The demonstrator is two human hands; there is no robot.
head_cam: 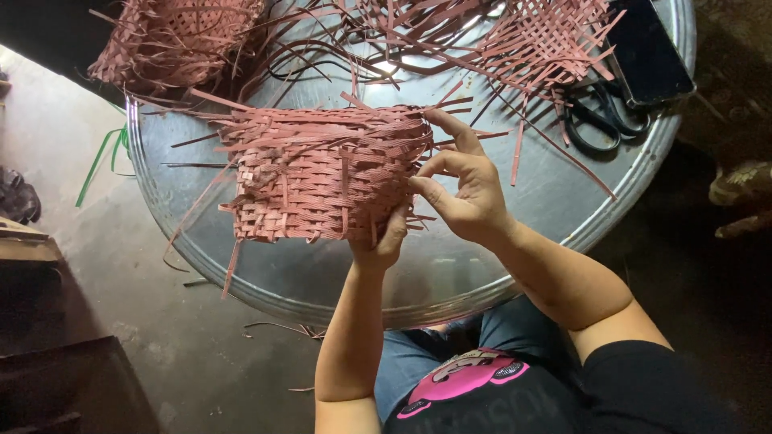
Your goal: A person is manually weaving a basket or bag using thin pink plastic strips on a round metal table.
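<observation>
A half-woven basket [314,177] of reddish-brown flat strips lies on its side on a round metal tray [482,273]. My left hand [382,241] grips the basket's lower right edge from below, fingers partly hidden behind the weave. My right hand [462,181] is at the basket's right rim, with fingers curled and pinching loose strip ends that stick out there. Many loose strip ends fan out from the rim.
Another woven basket [173,40] sits at the tray's far left, a flat woven mat [547,36] of the same strips at the far right. Black scissors [599,116] and a dark phone [647,52] lie beside it. Green strips [100,157] rest on the concrete floor.
</observation>
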